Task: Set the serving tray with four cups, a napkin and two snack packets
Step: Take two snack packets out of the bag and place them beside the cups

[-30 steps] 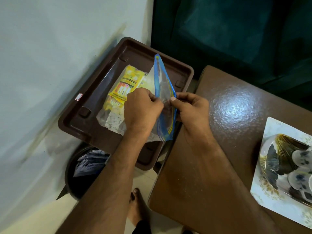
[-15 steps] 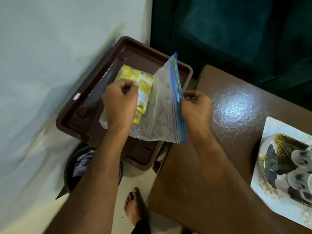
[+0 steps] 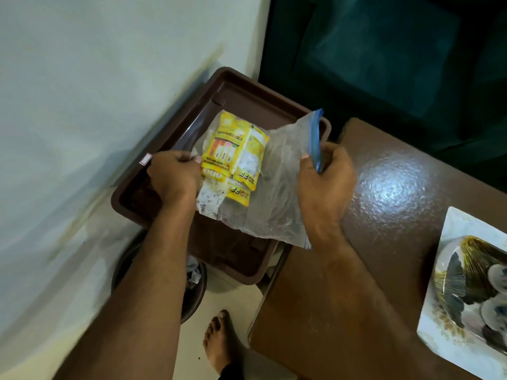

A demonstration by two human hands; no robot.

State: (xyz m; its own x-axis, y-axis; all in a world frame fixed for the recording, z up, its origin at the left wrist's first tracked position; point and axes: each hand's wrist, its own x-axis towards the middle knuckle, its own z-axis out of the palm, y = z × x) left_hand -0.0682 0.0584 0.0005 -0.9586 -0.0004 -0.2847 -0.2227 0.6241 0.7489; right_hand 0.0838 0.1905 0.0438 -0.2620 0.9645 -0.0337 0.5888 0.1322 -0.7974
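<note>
My left hand (image 3: 175,178) grips several yellow snack packets (image 3: 234,154) with a white patterned napkin (image 3: 210,200) beneath them. They are held at the mouth of a clear zip bag (image 3: 277,193), over the brown serving tray (image 3: 153,204) by the wall. The blue zip edge of that bag is pinched in my right hand (image 3: 325,182). At the right edge a white plate (image 3: 455,231) holds patterned cups (image 3: 496,281) and a gold-ribbed piece.
The brown table (image 3: 370,215) lies to the right of the tray. Below the tray's near corner stands a dark round bin (image 3: 192,294) with paper in it. My bare foot (image 3: 219,338) is on the pale floor. A dark green sofa (image 3: 384,56) sits behind.
My hands have moved apart. The left hand has drawn the yellow packets and napkin out of the zip bag to the left, while the right hand carried the bag's blue edge to the right.
</note>
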